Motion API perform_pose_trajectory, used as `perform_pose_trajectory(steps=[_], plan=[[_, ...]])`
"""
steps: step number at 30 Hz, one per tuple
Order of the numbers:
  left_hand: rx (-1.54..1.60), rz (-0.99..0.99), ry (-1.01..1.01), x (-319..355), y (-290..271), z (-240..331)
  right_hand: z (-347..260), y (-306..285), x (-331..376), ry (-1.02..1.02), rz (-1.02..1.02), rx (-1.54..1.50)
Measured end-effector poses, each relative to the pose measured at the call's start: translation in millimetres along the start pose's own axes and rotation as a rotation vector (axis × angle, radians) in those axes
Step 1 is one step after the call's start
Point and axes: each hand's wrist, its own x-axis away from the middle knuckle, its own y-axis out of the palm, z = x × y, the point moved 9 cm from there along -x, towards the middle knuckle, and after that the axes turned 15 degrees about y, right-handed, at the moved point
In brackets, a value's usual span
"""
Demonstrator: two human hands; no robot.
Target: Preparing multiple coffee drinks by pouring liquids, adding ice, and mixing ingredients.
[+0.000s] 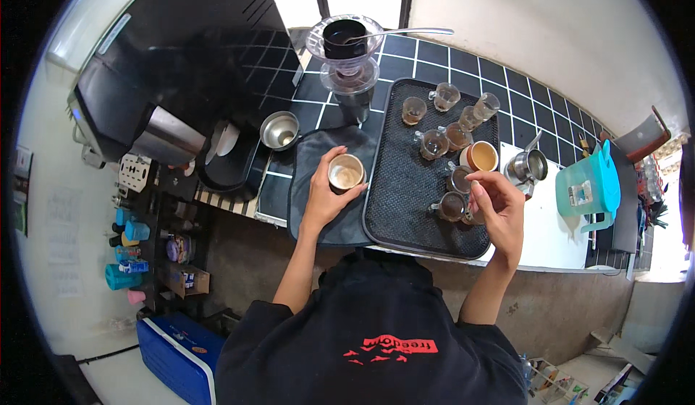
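The left hand (323, 195) wrapped a metal cup (346, 173) steady on the dark cloth (308, 160) over the worktop (550, 235), while the right hand (498, 206), fingers pinched over a small glass (452, 206) on the tray's (405, 209) near right, seemingly gripped it.

a tray (405, 209) lies on the counter (449, 65) with a cloth (308, 166) just left of it. on the cloth stands a metal cup (346, 172), the left hand (326, 191) wrapped around it. small glass cups (433, 143) cluster on the right half of the tray, a ceramic cup (482, 156) among them. the right hand (498, 206) is over the near right glasses. a dripper stack (347, 54) stands at the far end, a spoon (398, 33) in it. a small bowl (279, 130) sits left of the cloth, a metal pitcher (532, 165) right of the tray.
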Motion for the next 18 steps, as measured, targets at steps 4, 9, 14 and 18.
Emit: perform_pose_trajectory(steps=[4, 9, 14, 18], plan=[[-0.04, -0.026, -0.054, 6, 3, -2, 0, 8, -2, -0.032, -0.048, 0.035], [-0.154, 0.059, -0.023, 24, -6, 5, -1, 9, 6, -0.068, -0.089, 0.046], [-0.327, 0.112, -0.107, 45, -13, 11, 3, -7, 20, -0.059, -0.139, 0.019], [-0.324, 0.263, -0.164, 72, -15, 25, 12, -28, 41, -0.088, -0.19, 0.006]])
